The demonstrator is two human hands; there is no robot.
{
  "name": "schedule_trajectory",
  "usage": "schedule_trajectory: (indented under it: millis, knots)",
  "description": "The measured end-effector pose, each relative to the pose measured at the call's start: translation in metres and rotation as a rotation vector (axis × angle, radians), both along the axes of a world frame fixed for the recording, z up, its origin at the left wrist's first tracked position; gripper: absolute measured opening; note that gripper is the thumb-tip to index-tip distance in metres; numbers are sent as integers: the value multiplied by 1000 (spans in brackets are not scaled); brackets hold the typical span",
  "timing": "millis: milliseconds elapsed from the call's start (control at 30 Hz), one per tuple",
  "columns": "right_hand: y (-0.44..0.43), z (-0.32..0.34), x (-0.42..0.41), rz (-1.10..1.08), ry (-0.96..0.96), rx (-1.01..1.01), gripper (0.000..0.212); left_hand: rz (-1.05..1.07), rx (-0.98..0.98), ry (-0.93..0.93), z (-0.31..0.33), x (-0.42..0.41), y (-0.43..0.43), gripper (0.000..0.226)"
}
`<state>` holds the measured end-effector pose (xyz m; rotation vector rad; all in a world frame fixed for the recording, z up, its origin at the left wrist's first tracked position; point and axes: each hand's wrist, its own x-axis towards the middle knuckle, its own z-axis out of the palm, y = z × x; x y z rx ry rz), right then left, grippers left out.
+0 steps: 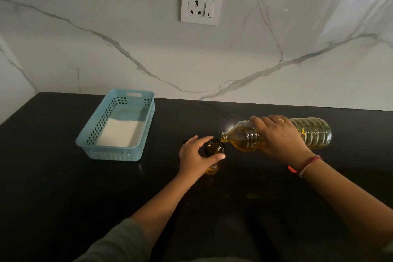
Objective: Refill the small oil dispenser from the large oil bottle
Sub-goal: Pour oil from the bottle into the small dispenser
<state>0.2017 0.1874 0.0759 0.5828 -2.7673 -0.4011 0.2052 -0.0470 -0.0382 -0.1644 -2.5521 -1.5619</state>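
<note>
The small glass oil dispenser (pixel 212 149) stands upright on the black counter (pixel 63 187), its mouth uncovered and yellow oil showing inside. My left hand (pixel 195 157) curls around its side, thumb in front and fingers behind. The large clear plastic oil bottle (pixel 312 132) lies almost horizontal above the counter, its open neck right at the dispenser's mouth and golden oil pooled toward the neck. My right hand (pixel 278 138) grips the bottle around its shoulder from above. A small dark cap-like piece (pixel 186 141) peeks out behind my left hand.
A light blue perforated plastic basket (pixel 91 147) sits at the left of the counter with a white folded cloth (pixel 120 132) inside. A marble wall with a white socket and switch plate (pixel 201 5) rises behind the counter.
</note>
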Motion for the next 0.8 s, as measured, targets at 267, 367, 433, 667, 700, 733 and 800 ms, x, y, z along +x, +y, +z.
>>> schedule_trajectory:
  millis: [267, 367, 433, 667, 700, 733, 800]
  knots:
    - [-1, -1, 0, 0, -9, -5, 81, 2, -7, 7, -1, 0, 0, 70]
    - [-1, -1, 1, 1, -7, -2, 80, 0, -7, 4, -2, -1, 0, 73]
    - [-1, -1, 1, -4, -7, 5, 81, 1, -17, 7, -3, -1, 0, 73]
    - [-2, 0, 1, -2, -6, -6, 82, 4, -27, 6, -2, -2, 0, 73]
    - [-2, 0, 1, 0, -2, -9, 82, 3, -28, 6, -2, -1, 0, 74]
    - [-1, 0, 1, 1, 1, -9, 82, 2, -28, 6, -1, -1, 0, 74]
    - [-2, -1, 0, 6, 3, -8, 81, 3, -27, 2, -1, -1, 0, 74]
